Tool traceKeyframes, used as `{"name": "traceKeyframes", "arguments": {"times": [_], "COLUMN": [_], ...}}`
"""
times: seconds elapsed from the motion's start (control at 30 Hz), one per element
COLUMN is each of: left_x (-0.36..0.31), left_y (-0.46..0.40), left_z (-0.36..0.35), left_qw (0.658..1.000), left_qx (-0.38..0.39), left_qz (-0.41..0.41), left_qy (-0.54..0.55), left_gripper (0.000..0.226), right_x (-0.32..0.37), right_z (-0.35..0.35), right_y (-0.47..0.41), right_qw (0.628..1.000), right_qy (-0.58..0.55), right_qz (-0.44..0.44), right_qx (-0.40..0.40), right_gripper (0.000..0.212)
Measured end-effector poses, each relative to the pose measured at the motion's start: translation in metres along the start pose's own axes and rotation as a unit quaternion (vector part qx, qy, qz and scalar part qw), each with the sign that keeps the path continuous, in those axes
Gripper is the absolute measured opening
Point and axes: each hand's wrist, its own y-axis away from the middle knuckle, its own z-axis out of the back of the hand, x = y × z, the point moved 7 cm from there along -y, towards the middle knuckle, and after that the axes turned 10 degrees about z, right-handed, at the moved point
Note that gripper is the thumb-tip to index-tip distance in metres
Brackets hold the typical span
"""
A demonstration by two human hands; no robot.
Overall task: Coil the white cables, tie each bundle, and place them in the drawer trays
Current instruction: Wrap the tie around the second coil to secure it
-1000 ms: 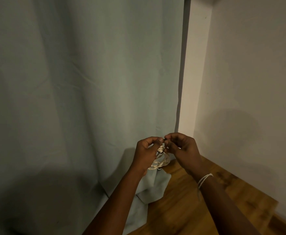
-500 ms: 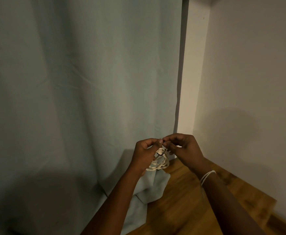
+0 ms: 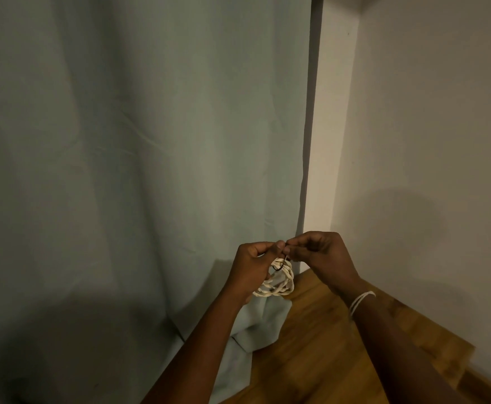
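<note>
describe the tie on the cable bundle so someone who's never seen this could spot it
Start at the pale curtain and go down to where the left hand and right hand meet. Below them hangs the white cable coil. The tie is the thin dark loop round its top, pinched by both hands, the only dark strand there.

Two bare forearms reach into view from the bottom edge, one from the lower centre and one from the lower right. No sleeves cover either arm up to the point where the frame cuts them off. The left hand wears no ring, watch or band that can be seen. The right hand is likewise free of rings. Around the right wrist sits a thin white string wristband, made of a few fine strands wrapped side by side. Fingernails look short; dim light hides finer detail.
</note>
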Motion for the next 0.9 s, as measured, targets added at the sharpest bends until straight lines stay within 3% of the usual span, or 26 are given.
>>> {"name": "traceKeyframes", "arguments": {"times": [0.33,0.5,0.7,0.83,0.9], "left_x": [0.011,0.009,0.005,0.004,0.006], "left_y": [-0.003,-0.006,-0.01,-0.01,-0.01], "left_z": [-0.001,0.005,0.014,0.022,0.024], "left_qw": [0.996,0.997,0.999,1.0,0.999], "left_qx": [0.054,0.048,0.02,0.0,0.007], "left_qz": [0.073,0.065,0.042,0.031,0.036], "left_qy": [-0.001,-0.009,-0.008,-0.006,-0.012], "left_gripper": [0.021,0.018,0.015,0.014,0.014], "right_x": [0.004,0.0,-0.003,0.004,0.006], "right_z": [-0.009,-0.014,-0.026,-0.035,-0.034], "right_y": [0.0,0.002,0.003,0.001,-0.003], "right_qw": [0.989,0.995,0.992,0.951,0.938], "right_qy": [0.11,0.025,-0.092,-0.268,-0.302], "right_qz": [0.04,-0.012,-0.086,-0.153,-0.162], "right_qx": [0.091,0.095,0.032,-0.032,-0.059], "right_gripper": [0.009,0.011,0.015,0.017,0.019]}}
